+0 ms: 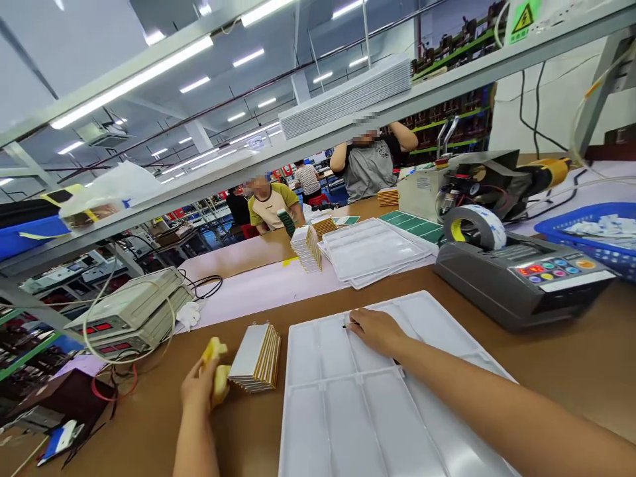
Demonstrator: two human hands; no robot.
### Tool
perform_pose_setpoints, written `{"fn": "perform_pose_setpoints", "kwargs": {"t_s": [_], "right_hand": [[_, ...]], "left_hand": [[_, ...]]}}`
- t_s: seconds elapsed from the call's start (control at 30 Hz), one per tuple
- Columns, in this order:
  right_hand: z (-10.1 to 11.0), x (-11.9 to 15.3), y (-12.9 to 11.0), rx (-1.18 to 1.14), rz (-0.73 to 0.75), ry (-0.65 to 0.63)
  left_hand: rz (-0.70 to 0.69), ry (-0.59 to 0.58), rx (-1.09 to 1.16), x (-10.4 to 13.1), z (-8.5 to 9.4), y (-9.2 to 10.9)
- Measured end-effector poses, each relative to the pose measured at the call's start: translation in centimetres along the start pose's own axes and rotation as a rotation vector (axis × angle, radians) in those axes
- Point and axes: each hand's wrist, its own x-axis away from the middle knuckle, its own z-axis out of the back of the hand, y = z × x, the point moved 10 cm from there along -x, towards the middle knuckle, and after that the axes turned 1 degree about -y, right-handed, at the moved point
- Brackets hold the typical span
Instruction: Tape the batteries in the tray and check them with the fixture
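Note:
My left hand is closed on a crumpled yellow piece, whose material I cannot make out. Just right of it stands a stack of thin white panels with yellow edges on the brown tabletop. My right hand reaches over a white compartment tray, its fingers bent down at a divider near the far side. A small dark bit shows at those fingertips; what they hold, if anything, is largely hidden.
An electric tape dispenser carries a tape roll at right. Stacked white trays and another panel stack lie farther back. Power supplies with cables stand left. A shelf beam crosses above; people sit beyond.

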Motion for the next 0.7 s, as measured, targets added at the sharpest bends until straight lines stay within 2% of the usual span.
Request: {"fn": "perform_pose_setpoints", "kwargs": {"t_s": [0.07,0.13,0.27,0.33,0.4,0.5,0.63,0.7], "right_hand": [[-0.2,0.0,0.0,-0.003,-0.002,0.004],[-0.3,0.1,0.2,-0.005,-0.012,0.000],[-0.8,0.2,0.3,-0.019,-0.020,-0.004],[-0.4,0.3,0.1,-0.032,-0.007,0.058],[1.4,0.5,-0.3,-0.032,0.026,0.188],[5.7,0.9,0.0,-0.023,0.006,0.331],[11.4,2.3,2.5,0.057,-0.191,0.244],[12.9,4.1,4.1,0.143,-0.245,0.145]], "left_hand": [[0.021,-0.036,-0.201,-0.4,-0.7,-1.1],[0.017,-0.100,-0.266,-0.5,-1.4,-1.5],[0.019,-0.178,-0.444,0.6,-2.4,-0.8],[0.036,-0.178,-0.476,1.5,-2.5,-0.3],[0.037,-0.176,-0.478,2.3,-2.4,0.3],[0.020,-0.129,-0.477,3.0,-1.6,1.2],[-0.034,-0.081,-0.445,2.9,-0.6,1.7],[-0.038,-0.120,-0.420,2.7,-0.8,1.4]]}}
